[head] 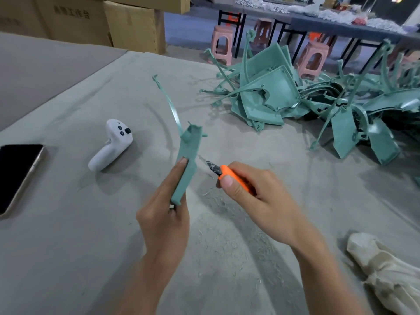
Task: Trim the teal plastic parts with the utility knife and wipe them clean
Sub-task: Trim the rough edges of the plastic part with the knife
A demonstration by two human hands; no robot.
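While L hand [163,219] fingers grip teal part [188,155] & R hand [256,198] fingers wrap utility knife [231,176], grey cloth desk [68,246] w/ shavings [218,201], teal pile [284,94] far R, cardboard boxes [134,23], pink stools [223,44] behind

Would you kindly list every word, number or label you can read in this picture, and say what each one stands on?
"工作台": the last characters, as far as they can be read, of the dark print on the cardboard box; the characters before them are blurred.
White controller: a tiny mark above its buttons, too small to read.
Nothing readable on the phone, the utility knife or the teal part.
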